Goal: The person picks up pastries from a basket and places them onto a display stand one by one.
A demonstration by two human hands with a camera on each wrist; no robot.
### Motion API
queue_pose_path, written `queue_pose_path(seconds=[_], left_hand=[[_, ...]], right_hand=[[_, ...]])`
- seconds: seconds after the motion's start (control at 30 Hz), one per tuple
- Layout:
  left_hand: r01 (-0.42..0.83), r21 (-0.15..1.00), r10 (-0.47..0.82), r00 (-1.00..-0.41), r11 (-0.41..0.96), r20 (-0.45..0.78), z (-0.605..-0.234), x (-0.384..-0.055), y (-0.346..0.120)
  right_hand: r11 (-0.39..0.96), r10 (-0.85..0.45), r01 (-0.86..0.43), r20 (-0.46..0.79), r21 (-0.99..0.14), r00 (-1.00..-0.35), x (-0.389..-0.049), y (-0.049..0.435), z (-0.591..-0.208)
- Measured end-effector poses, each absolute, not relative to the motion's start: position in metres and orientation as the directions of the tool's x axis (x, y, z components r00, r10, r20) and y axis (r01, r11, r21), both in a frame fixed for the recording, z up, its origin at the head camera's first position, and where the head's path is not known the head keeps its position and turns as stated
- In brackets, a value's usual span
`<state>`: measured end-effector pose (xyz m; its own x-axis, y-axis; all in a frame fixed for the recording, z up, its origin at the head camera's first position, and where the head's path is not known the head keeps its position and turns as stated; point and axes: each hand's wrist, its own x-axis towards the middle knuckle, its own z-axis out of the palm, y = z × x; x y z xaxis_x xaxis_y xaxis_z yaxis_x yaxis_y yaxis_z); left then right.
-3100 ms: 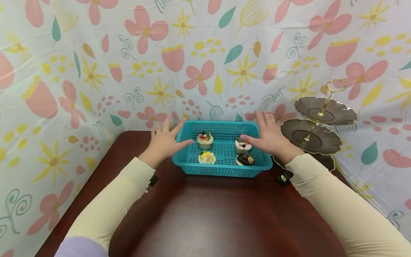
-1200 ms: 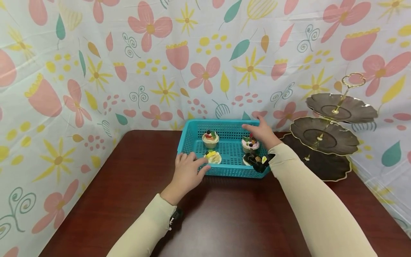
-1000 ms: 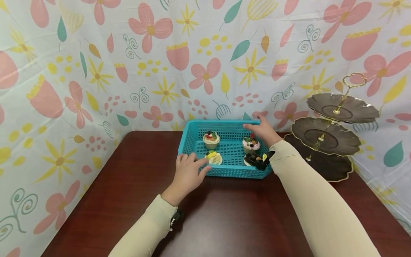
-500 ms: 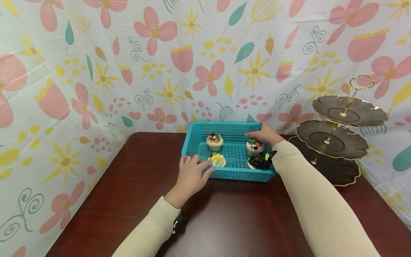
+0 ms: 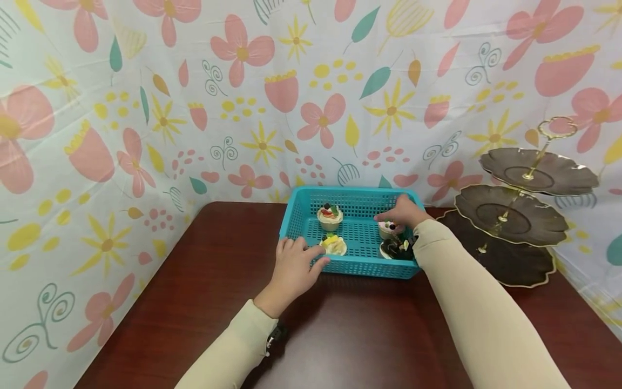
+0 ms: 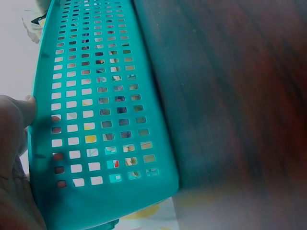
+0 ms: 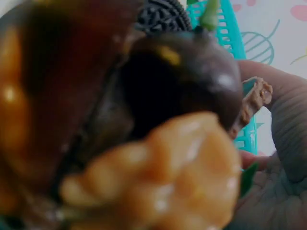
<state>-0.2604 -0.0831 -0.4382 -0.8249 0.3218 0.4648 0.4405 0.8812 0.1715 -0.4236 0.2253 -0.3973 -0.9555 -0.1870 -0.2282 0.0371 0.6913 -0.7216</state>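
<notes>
Two cream-sleeved arms (image 5: 478,297) stretch forward over a glossy reddish-brown table (image 5: 340,335). A three-tier cake stand (image 5: 534,216) has dark, scalloped plates edged in gold. The left hand (image 5: 296,267) grips the near left corner of a perforated turquoise basket (image 5: 359,267), fingers hooked over its rim. The right hand (image 5: 404,209) dips inside, over the pink-frosted cupcake (image 5: 386,231) at the right end, behind a chocolate-topped cupcake (image 5: 389,249); whether it grasps it, I cannot tell. Dark berries dot the pink frosting.

A small curtained-off corner, by the look of it. A flowered curtain (image 5: 335,75) surrounds a dark table (image 5: 359,335).
</notes>
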Motion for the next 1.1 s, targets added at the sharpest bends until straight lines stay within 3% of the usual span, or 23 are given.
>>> queue_pose_path(seconds=[0.57, 1.1], left_hand=[[0.445, 0.135, 0.334, -0.810, 0.885, 0.482, -0.4393, -0.2613, -0.0827], [0.441, 0.115, 0.336, -0.805, 0.890, 0.489, -0.4406, -0.2597, -0.0824]], right_hand=[[0.893, -0.246, -0.102, -0.285, -0.439, -0.926, -0.4253, 0.2236, -0.4037], [0.865, -0.278, -0.109, -0.286, -0.490, -0.917, -0.4285, 0.2240, -0.4069]])
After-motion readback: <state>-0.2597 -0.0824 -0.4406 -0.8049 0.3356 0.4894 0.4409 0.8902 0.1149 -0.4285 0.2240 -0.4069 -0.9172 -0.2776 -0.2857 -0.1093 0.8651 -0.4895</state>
